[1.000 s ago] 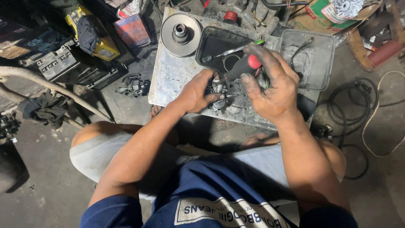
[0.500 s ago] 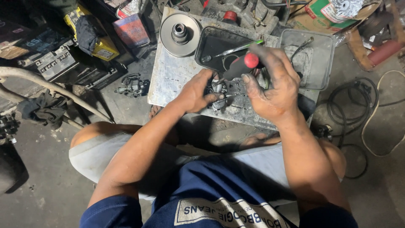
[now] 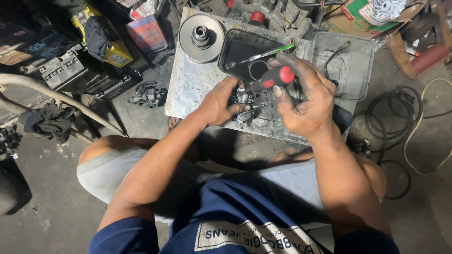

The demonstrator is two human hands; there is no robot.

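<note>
Screwdriving on a small metal part (image 3: 245, 106) (probably a carburettor): left hand (image 3: 219, 101) clamps it to the bench (image 3: 188, 89), right hand (image 3: 306, 101) grips the screwdriver (image 3: 275, 77); next needs steady, square pressure.

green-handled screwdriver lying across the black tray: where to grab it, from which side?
Probably by the green handle, from above on its right end. The green-handled screwdriver lies flat and slanted across the black tray, handle up-right and clear of the tray's rim, metal tip down-left inside the tray. The right hand, holding a red-and-black tool, is just beneath that end.
</note>
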